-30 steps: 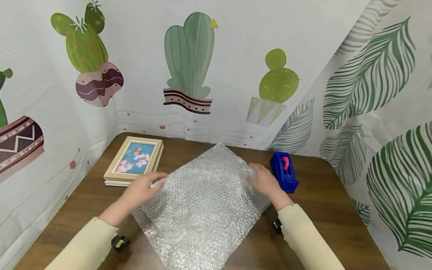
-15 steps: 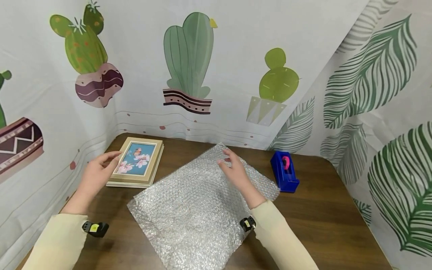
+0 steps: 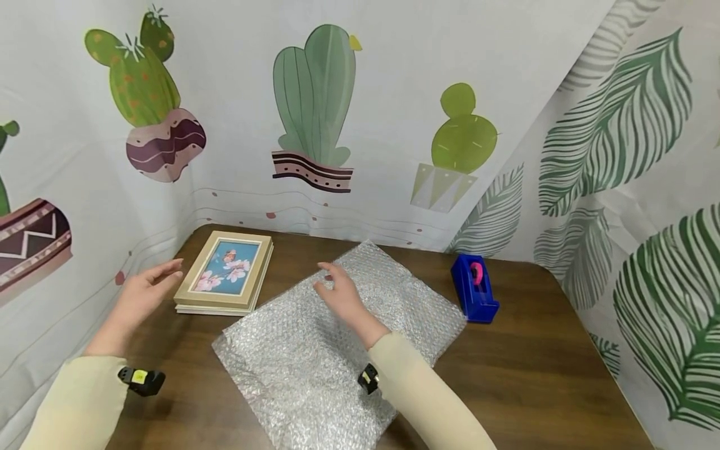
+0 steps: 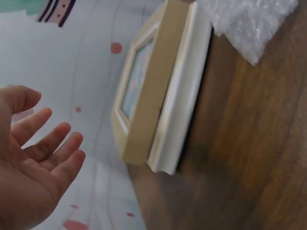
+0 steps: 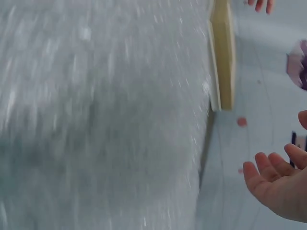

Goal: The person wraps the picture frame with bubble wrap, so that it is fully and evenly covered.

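Two picture frames lie stacked at the back left of the table; the upper frame (image 3: 250, 284), gold-edged, holds a picture of pink blossoms, and the lower frame (image 4: 184, 105) is white. Just left of the stack is my left hand (image 3: 143, 297), its fingers loosely bent and nothing in them. A silvery sheet of bubble wrap (image 3: 292, 350) lies turned cornerwise across the middle of the table. My right hand (image 3: 344, 297) is over the bubble wrap, fingers relaxed and holding nothing, pointing toward the frames.
A blue tape dispenser (image 3: 475, 290) with a pink core stands at the right, close to the right corner of the bubble wrap. Behind the brown wooden table (image 3: 534, 362) hangs a white cloth (image 3: 388, 112) printed with cacti and leaves.
Both hands have left the bubble wrap's edges. The left hand has moved left beside the picture frames; the right has swung left across the sheet. The wrap's side corners now lie flatter.
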A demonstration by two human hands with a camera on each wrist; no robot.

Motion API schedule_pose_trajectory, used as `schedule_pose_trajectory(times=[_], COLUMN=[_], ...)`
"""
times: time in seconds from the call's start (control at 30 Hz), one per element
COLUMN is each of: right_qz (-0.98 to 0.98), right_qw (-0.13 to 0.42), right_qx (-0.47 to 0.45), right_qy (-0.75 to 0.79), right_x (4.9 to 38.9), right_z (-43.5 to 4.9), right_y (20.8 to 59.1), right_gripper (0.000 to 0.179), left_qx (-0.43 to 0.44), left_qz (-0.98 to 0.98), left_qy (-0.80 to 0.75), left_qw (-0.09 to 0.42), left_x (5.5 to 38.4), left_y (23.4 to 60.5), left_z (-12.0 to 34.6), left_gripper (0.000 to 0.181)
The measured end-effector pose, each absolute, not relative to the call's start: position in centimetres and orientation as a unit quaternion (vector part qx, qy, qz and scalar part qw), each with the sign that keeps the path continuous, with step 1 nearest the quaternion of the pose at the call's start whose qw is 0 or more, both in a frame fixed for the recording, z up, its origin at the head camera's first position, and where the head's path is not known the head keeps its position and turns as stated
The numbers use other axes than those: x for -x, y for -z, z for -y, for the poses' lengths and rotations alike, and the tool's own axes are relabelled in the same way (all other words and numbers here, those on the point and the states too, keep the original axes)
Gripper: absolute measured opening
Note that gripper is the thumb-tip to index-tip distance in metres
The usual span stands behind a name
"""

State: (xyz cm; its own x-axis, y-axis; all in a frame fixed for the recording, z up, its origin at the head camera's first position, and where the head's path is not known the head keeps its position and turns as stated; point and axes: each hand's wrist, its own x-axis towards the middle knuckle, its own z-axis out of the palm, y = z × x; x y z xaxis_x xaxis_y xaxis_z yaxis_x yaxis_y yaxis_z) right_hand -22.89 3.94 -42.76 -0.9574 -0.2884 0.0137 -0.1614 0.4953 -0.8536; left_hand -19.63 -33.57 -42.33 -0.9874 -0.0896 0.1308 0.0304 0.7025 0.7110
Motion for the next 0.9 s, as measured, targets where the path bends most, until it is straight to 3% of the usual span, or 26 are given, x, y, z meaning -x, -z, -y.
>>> schedule_pose_trajectory(times=[0.2,0.43,0.9], right_qz=[-0.853,-0.801,-0.822], right_qw=[0.096,0.17,0.159], right_qx=[0.132,0.082,0.076], right_qy=[0.496,0.568,0.542], right_x=[22.4,21.7,21.8], right_z=[-0.2,4.0,8.5], right_y=[43.8,44.8,46.3], right_gripper=[0.056,0.058,0.06], left_qx=[-0.041,-0.057,-0.086], left_qz=[0.925,0.916,0.904], left_qy=[0.377,0.397,0.414], left_qw=[0.032,-0.004,-0.056], left_x=[19.9,20.1,20.7], left_y=[43.2,44.7,47.1], left_z=[34.2,34.9,35.7], left_gripper=[0.059,0.06,0.062])
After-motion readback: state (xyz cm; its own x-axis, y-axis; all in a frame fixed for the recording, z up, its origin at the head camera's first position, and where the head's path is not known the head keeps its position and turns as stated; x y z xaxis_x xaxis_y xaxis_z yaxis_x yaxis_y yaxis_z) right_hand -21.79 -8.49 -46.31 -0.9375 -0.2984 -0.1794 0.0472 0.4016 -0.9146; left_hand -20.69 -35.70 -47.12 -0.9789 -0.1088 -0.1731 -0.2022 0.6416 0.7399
